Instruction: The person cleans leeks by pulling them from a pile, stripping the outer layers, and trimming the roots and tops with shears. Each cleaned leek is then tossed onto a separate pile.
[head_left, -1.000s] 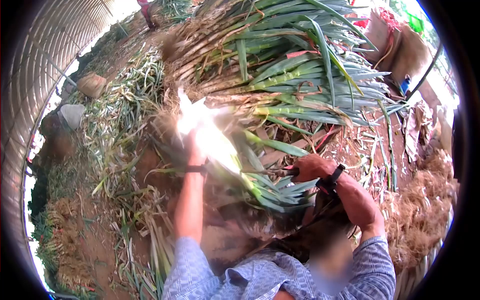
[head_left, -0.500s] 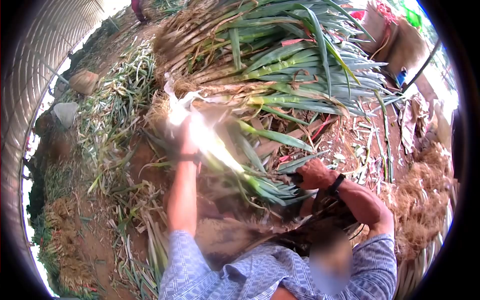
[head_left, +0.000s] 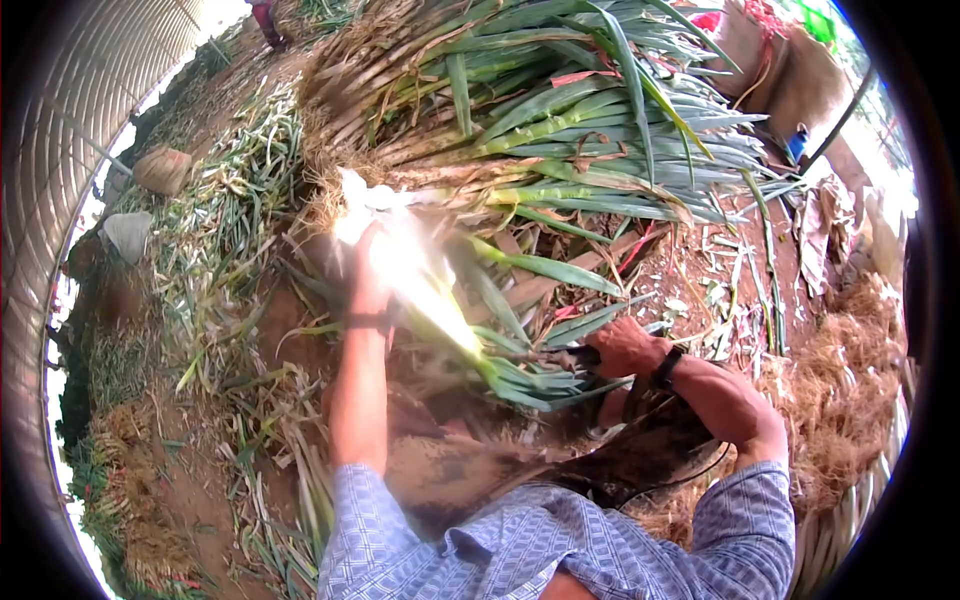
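Observation:
Bright glare washes out my left hand, which grips a leek near its white root end. Its stalk slants down to the right, and its green leaves spread below my right hand. Closed around a dark handle is my right hand, with a black band at the wrist. That dark tool has a thin front part pointing left at the leek's stalk. Pale haze around the leek blurs its white part and my left fingers. Just beyond lies a large heap of leeks, roots to the left.
Leaf scraps litter the soil on the left. Rooty bundles stand at the right. Sacks sit at the back right, and a dark cable or hose runs near my lap. A person's leg shows far left.
My right hand and the tool have shifted slightly left. The leek stays in my left hand, and the view has moved a little.

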